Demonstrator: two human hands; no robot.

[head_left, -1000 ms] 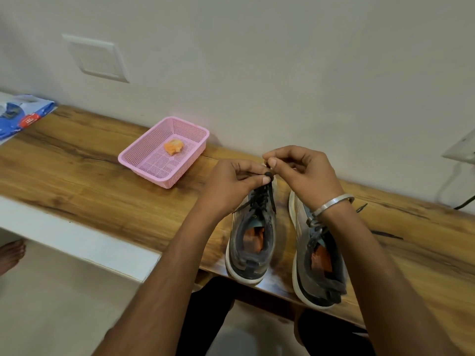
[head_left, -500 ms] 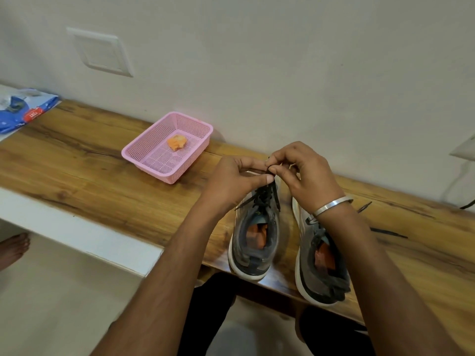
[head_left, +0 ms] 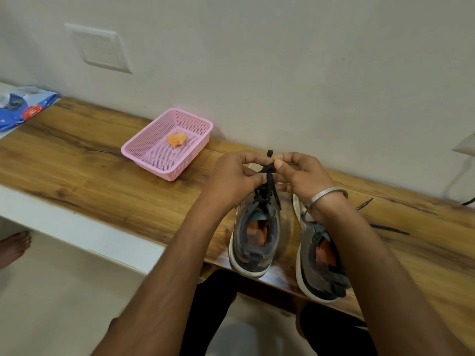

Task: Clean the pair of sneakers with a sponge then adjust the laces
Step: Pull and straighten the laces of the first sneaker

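Two grey sneakers with white soles stand side by side on the wooden bench, heels toward me. Above the toe of the left sneaker (head_left: pixel 257 235), my left hand (head_left: pixel 232 179) and my right hand (head_left: pixel 302 173) each pinch its black lace (head_left: pixel 268 173), which is pulled up between them. My right wrist, with a metal bangle, covers the front of the right sneaker (head_left: pixel 321 263); loose black lace ends (head_left: pixel 388 228) lie on the wood to its right. An orange sponge (head_left: pixel 176 139) lies in the pink basket (head_left: pixel 144 150).
The wooden bench (head_left: pixel 90 165) runs along a white wall, its near edge just behind the sneakers' heels. A blue packet (head_left: pixel 23 106) lies at the far left end. A bare foot (head_left: pixel 14 246) shows on the floor at left. A cable (head_left: pixel 457 181) hangs at the right.
My two hands have drawn slightly apart over the left sneaker, and a short end of the black lace now sticks up between my fingertips.
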